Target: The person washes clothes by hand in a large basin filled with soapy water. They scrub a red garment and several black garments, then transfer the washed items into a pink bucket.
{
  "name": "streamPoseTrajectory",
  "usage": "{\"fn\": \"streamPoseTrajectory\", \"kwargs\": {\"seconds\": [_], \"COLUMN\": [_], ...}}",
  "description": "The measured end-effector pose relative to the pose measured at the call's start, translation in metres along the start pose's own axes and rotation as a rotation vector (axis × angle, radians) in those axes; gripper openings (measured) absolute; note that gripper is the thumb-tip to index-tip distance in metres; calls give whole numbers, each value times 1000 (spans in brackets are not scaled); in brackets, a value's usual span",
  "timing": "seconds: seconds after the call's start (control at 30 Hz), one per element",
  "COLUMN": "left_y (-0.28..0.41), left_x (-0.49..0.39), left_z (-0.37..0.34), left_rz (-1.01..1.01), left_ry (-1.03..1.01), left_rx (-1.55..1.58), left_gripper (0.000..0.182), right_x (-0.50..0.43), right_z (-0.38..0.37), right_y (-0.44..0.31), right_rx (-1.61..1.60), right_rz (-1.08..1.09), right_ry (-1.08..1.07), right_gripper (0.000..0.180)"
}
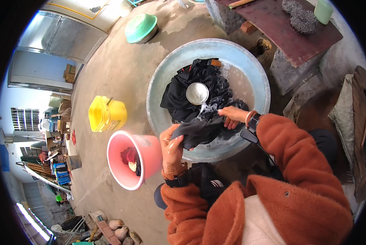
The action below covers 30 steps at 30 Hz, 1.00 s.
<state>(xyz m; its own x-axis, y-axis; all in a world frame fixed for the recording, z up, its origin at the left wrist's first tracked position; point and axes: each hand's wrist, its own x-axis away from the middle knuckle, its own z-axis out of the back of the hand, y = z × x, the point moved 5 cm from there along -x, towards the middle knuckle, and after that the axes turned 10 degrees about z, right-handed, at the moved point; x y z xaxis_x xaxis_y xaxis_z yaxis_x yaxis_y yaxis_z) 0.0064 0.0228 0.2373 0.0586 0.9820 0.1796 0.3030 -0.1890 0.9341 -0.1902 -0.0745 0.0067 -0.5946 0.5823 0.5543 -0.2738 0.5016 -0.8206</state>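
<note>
A large pale-blue basin [161, 64] stands before me, with dark garments [183, 95] heaped in cloudy, sudsy water [238, 79]. My left hand [172, 145] grips a black cloth [198, 130] at the basin's near-left rim. The cloth stretches rightward toward the water. Over its right part is my right hand [233, 116], fingers apart and touching wet fabric; its underside is hidden. A small round bowl [197, 93], whitish inside, rests on the heap. An orange-brown block [216, 63] lies at the far edge of the garments.
Left of the basin stand a pink bucket [115, 171] with clothes inside and a yellow bucket [109, 113]. A green basin [143, 27] sits inverted farther off. At the upper right, a dark red board [302, 39] on concrete supports holds a scouring pad [303, 21] and a green cup [323, 12].
</note>
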Motion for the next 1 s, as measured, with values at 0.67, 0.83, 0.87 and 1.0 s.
{"fn": "streamPoseTrajectory", "kwargs": {"seconds": [0.67, 0.83, 0.87, 1.0], "left_y": [-194, -213, -212, -206], "left_x": [-95, -106, -104, -95], "left_z": [0, -12, -17, -49], "left_rz": [236, 130, 79, -185], "left_ry": [212, 407, 426, 416], "left_rx": [-808, -532, -565, -851], "left_gripper": [38, 23, 22, 20], "right_x": [-3, -8, -9, -14], "right_z": [34, 1, -2, 9], "right_y": [-3, 6, 5, 9], "right_rx": [-463, -820, -832, -661], "right_rz": [587, 279, 280, 255], "right_ry": [332, 226, 190, 236], "right_gripper": [58, 30, 26, 24]}}
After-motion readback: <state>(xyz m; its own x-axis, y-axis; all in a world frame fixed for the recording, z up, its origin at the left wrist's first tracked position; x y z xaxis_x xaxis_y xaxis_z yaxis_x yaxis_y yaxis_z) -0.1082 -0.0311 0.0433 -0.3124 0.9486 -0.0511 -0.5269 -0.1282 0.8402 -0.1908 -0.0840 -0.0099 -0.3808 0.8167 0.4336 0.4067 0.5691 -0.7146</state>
